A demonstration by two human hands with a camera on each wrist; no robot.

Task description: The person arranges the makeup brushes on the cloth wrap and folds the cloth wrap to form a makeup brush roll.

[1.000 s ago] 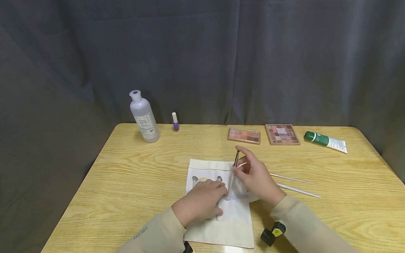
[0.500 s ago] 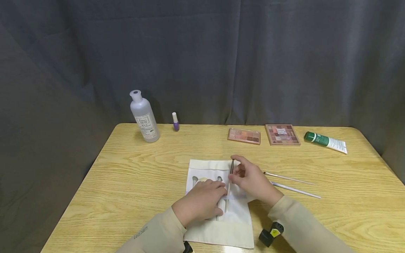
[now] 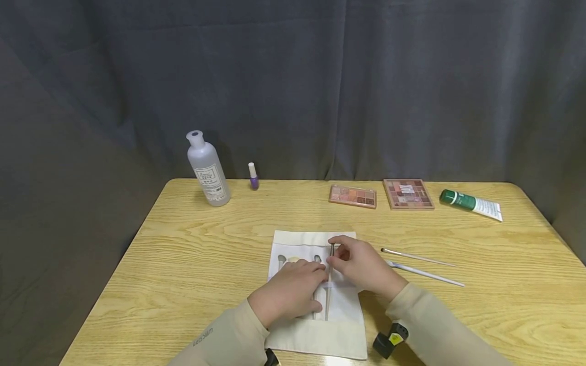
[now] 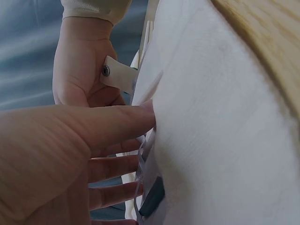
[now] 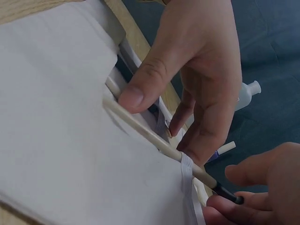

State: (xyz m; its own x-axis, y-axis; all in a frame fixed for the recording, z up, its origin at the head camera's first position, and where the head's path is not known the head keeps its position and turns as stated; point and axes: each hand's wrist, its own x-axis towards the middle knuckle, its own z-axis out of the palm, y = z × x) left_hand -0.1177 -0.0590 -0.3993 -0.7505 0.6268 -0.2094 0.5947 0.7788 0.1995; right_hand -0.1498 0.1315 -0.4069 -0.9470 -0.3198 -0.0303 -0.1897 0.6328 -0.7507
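Brush: a thin makeup brush [image 3: 328, 284] lies lengthwise on the white cloth roll [image 3: 316, 338] at the near middle of the bench [image 3: 183, 264], its cream handle passed under a narrow elastic loop [image 5: 186, 165].
Right hand: the right hand [image 3: 361, 267] pinches the dark far tip of the brush between thumb and fingertips.
Left hand: the left hand [image 3: 290, 295] lies spread on the cloth, fingers straight, pressing it flat just beside the handle.
Handling: light, stiff and slim, likely to roll or slip; best taken near the ferrule. The cloth is soft and will bunch unless pinned.
Room: two loose brushes [image 3: 418, 267] lie near on the right; the palettes [image 3: 382, 195], tube [image 3: 471, 204] and bottle [image 3: 208, 170] stand well apart along the far edge.
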